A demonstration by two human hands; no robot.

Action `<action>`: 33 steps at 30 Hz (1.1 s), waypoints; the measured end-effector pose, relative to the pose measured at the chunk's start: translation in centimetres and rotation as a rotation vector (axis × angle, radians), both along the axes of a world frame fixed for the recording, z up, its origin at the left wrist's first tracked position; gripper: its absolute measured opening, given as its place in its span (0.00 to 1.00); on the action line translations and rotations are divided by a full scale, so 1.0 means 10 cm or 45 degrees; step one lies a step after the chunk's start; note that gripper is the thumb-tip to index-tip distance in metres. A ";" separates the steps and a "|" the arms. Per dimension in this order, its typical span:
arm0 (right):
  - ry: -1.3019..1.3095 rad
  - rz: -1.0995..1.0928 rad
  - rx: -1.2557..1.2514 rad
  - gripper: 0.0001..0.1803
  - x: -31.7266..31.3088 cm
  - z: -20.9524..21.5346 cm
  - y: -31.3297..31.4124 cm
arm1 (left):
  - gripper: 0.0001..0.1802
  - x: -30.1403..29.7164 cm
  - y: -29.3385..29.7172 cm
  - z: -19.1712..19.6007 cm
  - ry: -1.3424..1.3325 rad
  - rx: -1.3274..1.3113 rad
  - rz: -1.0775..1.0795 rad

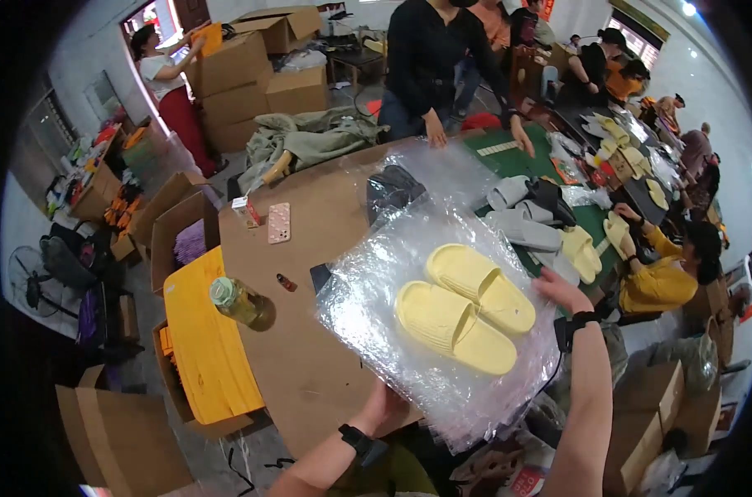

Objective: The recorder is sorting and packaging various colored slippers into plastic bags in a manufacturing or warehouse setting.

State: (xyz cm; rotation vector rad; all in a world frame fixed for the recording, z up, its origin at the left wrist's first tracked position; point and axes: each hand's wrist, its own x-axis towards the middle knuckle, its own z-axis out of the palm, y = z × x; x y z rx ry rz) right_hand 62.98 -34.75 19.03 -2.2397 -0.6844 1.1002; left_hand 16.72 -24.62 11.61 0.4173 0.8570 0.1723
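A pair of pale yellow slippers (475,319) lies side by side on a stack of clear plastic bags (368,294) in front of me. My left hand (384,407) is at the stack's near left edge, its fingers mostly hidden by the plastic. At the right edge, beside the slippers, my right hand (560,292) reaches in with its fingers stretched toward the plastic. I see nothing held in it. Both wrists wear dark bands. Just beyond the right hand lie another yellow slipper (580,253) and several grey slippers (523,229).
On the brown table (297,364) stand a bottle with a pale green lid (243,303), a phone in a pink case (280,224) and a small box (246,212). Open cartons (127,431) flank the table's left side. Co-workers stand across and sit along the green-topped table (537,157).
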 end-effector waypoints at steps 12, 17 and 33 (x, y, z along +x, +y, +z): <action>0.783 0.086 0.279 0.24 -0.45 -0.36 -0.02 | 0.27 0.03 -0.26 0.05 -0.167 -0.113 0.249; 0.691 -0.022 0.249 0.26 -0.80 -0.36 -0.32 | 0.26 -0.23 -0.45 -0.35 -0.061 0.182 0.024; 0.840 -0.092 0.368 0.24 -2.86 -0.18 -1.08 | 0.20 -2.36 -1.08 0.15 0.023 0.043 0.032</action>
